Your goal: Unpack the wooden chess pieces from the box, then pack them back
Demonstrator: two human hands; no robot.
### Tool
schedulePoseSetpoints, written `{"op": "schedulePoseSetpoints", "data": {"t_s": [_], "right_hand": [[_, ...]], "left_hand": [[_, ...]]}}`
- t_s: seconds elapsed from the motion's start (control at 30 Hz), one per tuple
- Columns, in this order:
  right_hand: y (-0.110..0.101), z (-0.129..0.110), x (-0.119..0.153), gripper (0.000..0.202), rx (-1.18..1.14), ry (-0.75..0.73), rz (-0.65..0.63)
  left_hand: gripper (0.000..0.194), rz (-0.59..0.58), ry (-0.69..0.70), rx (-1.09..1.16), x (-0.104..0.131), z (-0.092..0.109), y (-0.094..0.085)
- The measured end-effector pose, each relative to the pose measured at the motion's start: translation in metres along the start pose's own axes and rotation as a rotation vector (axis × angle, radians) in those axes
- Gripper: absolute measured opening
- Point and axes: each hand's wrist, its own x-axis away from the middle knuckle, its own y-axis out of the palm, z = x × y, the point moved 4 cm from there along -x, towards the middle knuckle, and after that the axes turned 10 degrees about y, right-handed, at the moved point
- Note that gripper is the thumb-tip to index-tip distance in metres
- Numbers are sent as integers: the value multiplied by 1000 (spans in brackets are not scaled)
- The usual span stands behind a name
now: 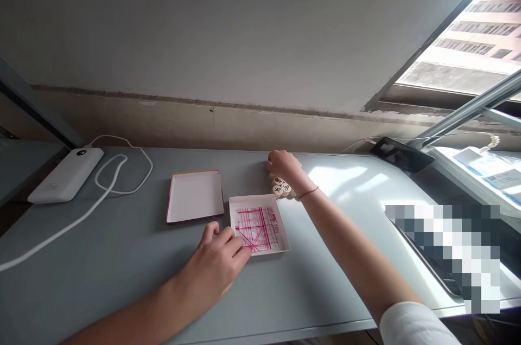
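My left hand (223,258) is at the near left corner of a shallow white box (286,236), its fingers bent over the edge and its thumb hidden. Inside that box lies a sheet with a pinkish-red printed grid (260,228). Beyond the box, round pale Chinese chess pieces (278,190) with dark characters are heaped together. My right hand (285,165) is closed over the back of this heap, and its fingertips are mostly out of sight. To the left of the box is a second shallow tray, perhaps a lid (195,196), white inside with a dark red outer side.
A white power bank (67,174) with a looping white cable (116,171) lies at the left. A phone (401,153) rests at the back right beside a metal post. Nearer on the right is a dark flat object (423,258), partly pixelated. A wall closes off the desk's back.
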Motion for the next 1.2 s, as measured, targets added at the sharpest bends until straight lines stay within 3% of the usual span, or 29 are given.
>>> {"op": "schedulePoseSetpoints", "data": {"t_s": [0.1, 0.2, 0.27, 0.37, 0.43, 0.53, 0.6, 0.73, 0.87, 0.93, 1.07, 1.2], "right_hand": [[-8, -1, 13, 23, -67, -43, 47], [-18, -8, 48, 27, -413, -244, 83], [-16, -13, 75, 32, -699, -392, -58], [-5, -15, 104, 36, -1032, -491, -310], [2, -11, 111, 37, -1172, -473, -366], [11, 1, 106, 38, -1271, -395, -339], [16, 10, 101, 37, -1298, -355, -301], [23, 18, 97, 34, -1288, -342, -272], [23, 12, 106, 21, -1098, -408, -194], [21, 6, 113, 14, -966, -485, -116], [26, -9, 126, 28, -729, -620, 7], [35, -20, 131, 32, -583, -705, 79]], "left_hand": [[25, 117, -64, 73, -2, -11, -9], [41, 300, -233, 84, -7, -34, -19], [46, 390, -322, 126, -13, -48, -22], [37, 402, -307, 268, -28, -56, -20], [28, 393, -296, 346, -35, -56, -17], [24, 417, -329, 356, -36, -54, -14], [21, 400, -349, 331, -33, -53, -11], [5, 254, -352, 194, -28, -52, -3], [4, 108, -393, -3, -27, -54, 2], [11, 86, -422, -87, -26, -55, 2], [32, 44, -466, -187, -22, -55, 1], [31, -45, -499, -221, -19, -53, 0]]}}
